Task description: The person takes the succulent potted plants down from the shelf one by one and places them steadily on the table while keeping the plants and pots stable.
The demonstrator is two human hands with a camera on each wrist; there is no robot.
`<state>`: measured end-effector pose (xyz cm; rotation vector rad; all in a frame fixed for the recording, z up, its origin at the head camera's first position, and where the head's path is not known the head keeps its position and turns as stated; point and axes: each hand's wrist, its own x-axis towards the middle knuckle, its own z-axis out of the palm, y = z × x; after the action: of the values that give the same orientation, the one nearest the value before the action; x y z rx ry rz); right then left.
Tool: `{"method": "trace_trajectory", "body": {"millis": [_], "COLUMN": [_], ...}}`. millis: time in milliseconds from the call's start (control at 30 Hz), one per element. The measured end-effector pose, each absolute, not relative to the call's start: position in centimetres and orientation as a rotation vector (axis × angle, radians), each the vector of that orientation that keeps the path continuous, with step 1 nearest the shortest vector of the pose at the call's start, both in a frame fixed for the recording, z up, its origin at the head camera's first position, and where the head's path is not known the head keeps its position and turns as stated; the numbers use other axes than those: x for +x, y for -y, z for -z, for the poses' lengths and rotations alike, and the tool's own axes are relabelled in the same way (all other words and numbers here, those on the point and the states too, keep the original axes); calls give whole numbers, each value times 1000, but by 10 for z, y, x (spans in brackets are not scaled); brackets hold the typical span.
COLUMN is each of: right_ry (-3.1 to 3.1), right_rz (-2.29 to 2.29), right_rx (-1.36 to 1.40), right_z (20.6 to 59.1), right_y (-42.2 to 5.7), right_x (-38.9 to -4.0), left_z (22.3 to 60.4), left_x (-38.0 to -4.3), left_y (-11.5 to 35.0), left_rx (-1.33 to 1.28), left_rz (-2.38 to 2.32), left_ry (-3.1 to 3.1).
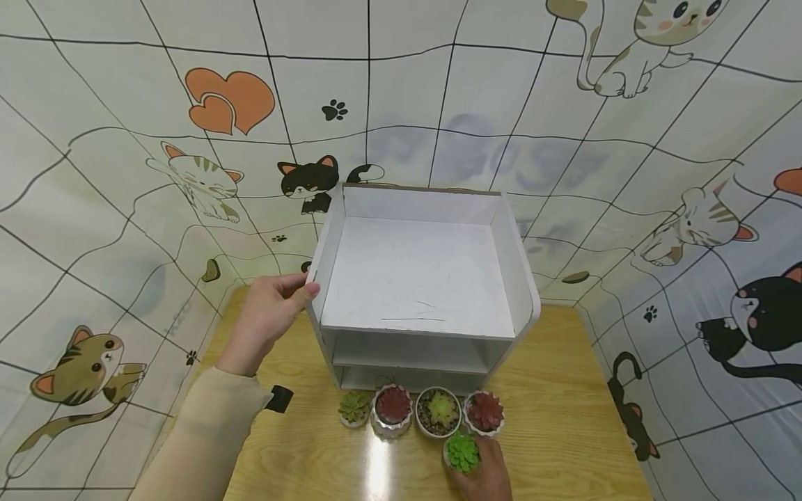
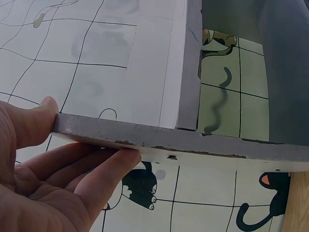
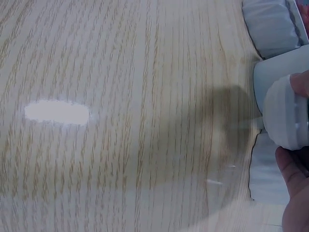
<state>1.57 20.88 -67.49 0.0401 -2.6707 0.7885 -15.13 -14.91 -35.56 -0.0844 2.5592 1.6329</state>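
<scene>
A white two-tier shelf point(image 1: 420, 278) stands on the wooden table. At its left side panel point(image 2: 145, 137), my left hand point(image 1: 269, 313) pinches the edge, thumb on one face and fingers on the other. My right hand point(image 1: 485, 476) grips a small white pot with a bright green succulent point(image 1: 462, 452), in front of the row of pots. From the right wrist, the ribbed white pot point(image 3: 285, 113) shows between thumb and fingers, overlapping the pots behind it.
In front of the shelf stand a small green succulent point(image 1: 354, 407), a dark red one point(image 1: 393, 410), a yellow-green one point(image 1: 438, 412) and another red one point(image 1: 484, 412). Cat-printed white cloth point(image 1: 401, 90) surrounds the wooden table point(image 1: 564, 417).
</scene>
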Motion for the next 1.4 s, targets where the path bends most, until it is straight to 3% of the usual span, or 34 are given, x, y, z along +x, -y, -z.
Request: {"method": "trace_trajectory", "body": {"millis": [1400], "right_ry": [2894], "right_rz": [-917], "right_rx": [-305], "right_z": [681], "right_y": [-205], "right_x": [12], "left_z": [355], "left_x": [-150], "left_y": [149], "left_rx": [-100], "left_rz": [-1594], "left_ry": [-2590]}}
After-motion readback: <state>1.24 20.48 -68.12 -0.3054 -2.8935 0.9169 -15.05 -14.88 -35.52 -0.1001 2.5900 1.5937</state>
